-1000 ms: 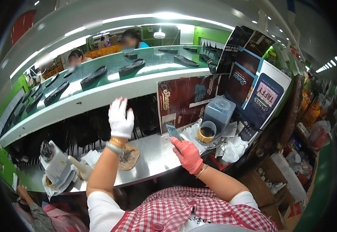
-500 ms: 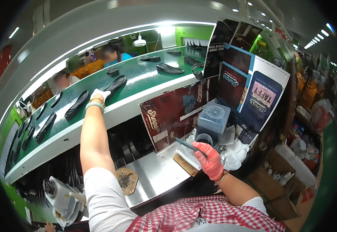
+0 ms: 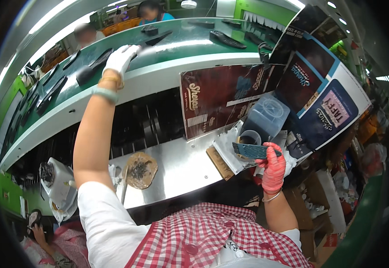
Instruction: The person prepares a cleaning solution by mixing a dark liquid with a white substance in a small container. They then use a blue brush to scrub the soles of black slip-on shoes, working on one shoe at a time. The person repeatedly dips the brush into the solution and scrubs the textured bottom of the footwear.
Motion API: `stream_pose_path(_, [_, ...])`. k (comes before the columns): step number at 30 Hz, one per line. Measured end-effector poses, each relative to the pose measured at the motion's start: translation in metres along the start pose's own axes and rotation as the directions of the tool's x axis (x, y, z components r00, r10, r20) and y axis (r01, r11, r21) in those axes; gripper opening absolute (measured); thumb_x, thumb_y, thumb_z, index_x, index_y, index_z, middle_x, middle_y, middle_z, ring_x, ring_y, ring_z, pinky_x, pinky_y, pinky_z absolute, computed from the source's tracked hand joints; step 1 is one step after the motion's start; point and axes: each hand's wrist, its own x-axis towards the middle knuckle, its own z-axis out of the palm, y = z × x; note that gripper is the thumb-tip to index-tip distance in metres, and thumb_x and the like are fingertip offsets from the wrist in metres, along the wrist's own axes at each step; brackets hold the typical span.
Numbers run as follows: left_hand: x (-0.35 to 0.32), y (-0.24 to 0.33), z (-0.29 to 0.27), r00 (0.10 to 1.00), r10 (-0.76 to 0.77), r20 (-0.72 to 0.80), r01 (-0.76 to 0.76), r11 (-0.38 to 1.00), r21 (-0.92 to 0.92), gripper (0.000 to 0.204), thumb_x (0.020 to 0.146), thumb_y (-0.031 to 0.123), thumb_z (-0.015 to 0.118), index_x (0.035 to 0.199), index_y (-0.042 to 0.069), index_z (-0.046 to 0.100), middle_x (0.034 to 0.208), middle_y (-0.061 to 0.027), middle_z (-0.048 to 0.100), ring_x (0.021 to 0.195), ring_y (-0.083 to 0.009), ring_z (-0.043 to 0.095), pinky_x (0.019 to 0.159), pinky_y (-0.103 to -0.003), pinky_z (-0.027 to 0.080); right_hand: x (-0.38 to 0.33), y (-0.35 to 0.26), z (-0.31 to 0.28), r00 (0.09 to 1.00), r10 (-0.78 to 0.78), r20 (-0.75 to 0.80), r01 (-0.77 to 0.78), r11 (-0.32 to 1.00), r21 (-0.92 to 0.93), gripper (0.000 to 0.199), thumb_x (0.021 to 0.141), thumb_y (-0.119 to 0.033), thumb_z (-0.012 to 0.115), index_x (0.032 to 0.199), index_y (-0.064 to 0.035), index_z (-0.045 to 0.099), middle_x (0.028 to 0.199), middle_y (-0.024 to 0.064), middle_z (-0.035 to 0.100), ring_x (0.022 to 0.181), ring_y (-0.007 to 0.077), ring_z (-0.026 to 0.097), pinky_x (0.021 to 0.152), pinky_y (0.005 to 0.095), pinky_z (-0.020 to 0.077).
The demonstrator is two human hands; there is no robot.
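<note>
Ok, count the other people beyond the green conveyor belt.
2. One person is behind the green conveyor belt at upper left, past the white-gloved left hand; the other, in a blue top, at top centre. More may be hidden.

Green conveyor belt (image 3: 194, 42) ran past a steel worktable (image 3: 181, 172). Green walls (image 3: 266, 6), ceiling strip lights (image 3: 384, 78), cardboard panels (image 3: 221, 98) propped behind the table.

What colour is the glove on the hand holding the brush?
Red, on the right hand; head view.
</note>
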Motion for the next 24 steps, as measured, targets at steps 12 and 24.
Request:
stream_pose_path(12, [-0.337, 0.180, 0.009, 0.944, -0.304, 0.126, 0.313, 0.948, -0.059, 0.067, 0.068, 0.027, 0.076, 0.127, 0.006, 0.051, 0.119, -0.0190, 0.044, 0.109, -0.0330, 0.048, 0.095, -0.041, 0.038, 0.032, -0.014, -0.004, 0.996, 0.088, -0.024, -0.091, 0.955, -0.283, 0.026, 0.088, -0.026, 0.062, 0.104, -0.0046, 0.062, 0.081, -0.0004, 0.061, 0.061, 0.0061, 0.057, 0.053, 0.0178, 0.0409])
stream_pose_path(24, [-0.390, 0.148, 0.082, 0.320, -0.332, 0.887, 0.860, -0.290, -0.419, 0.051, 0.098, 0.037, 0.028, 0.130, -0.001, 0.040, 0.124, -0.0176, 0.051, 0.111, -0.0265, 0.054, 0.097, -0.040, 0.042, 0.067, 0.022, -0.035, 0.986, 0.169, -0.007, -0.146, 0.828, -0.541, 0.028, 0.089, -0.024, 0.061, 0.106, -0.0019, 0.063, 0.090, 0.0032, 0.064, 0.074, 0.0083, 0.057, 0.065, 0.0225, 0.0487])
